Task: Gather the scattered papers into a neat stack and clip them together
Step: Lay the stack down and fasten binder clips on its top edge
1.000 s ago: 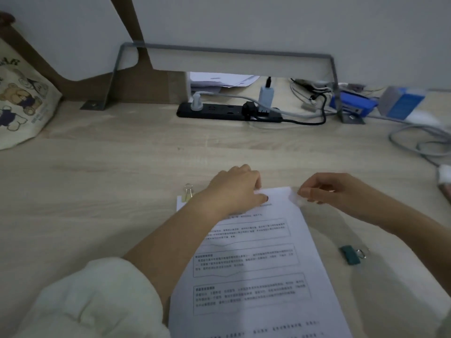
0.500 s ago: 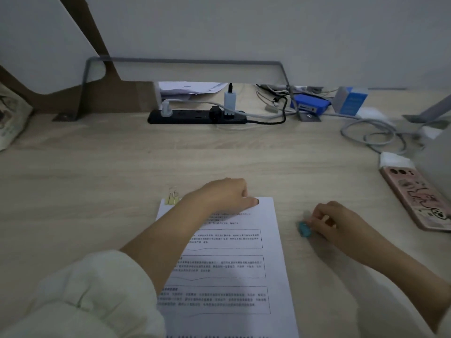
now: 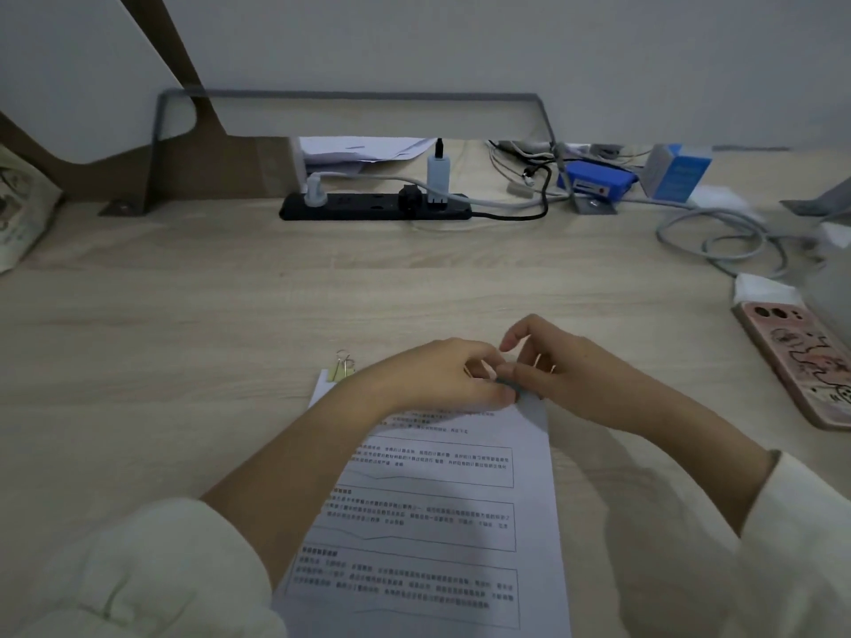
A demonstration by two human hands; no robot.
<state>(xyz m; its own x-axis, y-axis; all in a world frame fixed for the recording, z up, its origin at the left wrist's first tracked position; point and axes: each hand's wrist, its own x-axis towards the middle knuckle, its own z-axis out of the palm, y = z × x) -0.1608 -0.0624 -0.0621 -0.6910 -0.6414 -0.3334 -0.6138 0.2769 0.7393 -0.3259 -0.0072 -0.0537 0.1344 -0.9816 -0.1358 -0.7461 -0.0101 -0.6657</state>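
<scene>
Since half a second ago, the right hand (image 3: 566, 379) has been brought from the bare desk (image 3: 184, 338) to the top right corner of the paper stack (image 3: 437, 522), and the teal binder clip (image 3: 509, 384) has been carried along with it.

Head view: the teal clip is pinched between the right thumb and fingers at that corner. Only a sliver of it is seen, so whether its jaws are already on the sheets cannot be made out. The left hand (image 3: 437, 375) is laid on the top edge of the stack with its fingers curled, touching the right hand. Whether the sheets are pinched or merely pressed down cannot be told.

The stack lies flat at the near centre of the desk. Its lower end is cut off by the frame edge, its left side is covered by the left forearm, and its print is too blurred to read. A yellow binder clip (image 3: 341, 368) is seen on the stack's top left corner. A phone (image 3: 801, 361) lies at the right, partly cut off, and a power strip (image 3: 368, 207) lies at the back.
</scene>
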